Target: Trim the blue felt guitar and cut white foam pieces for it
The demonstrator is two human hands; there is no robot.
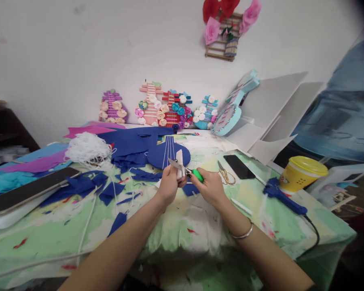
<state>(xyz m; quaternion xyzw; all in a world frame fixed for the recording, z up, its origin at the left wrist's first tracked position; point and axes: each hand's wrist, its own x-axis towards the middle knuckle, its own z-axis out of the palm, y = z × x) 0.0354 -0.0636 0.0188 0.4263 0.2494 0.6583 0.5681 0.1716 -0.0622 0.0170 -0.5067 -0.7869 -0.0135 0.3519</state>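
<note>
Over the surface (286, 228), inside its near edge, left fingers (170, 176) pinch a white strip (179, 156); right fingers (200, 184) clasp green-handled scissors (197, 174); a slip could cut skin.

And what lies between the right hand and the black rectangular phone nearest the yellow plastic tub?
In the head view, gold-handled metal scissors lie between the right hand and the black rectangular phone.

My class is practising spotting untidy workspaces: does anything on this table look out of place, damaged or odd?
Mostly craft clutter: the white string at left lies in a tangled heap, and blue scraps and red bits are scattered over the tablecloth, so it looks untidy. I see no clear damage.
</note>
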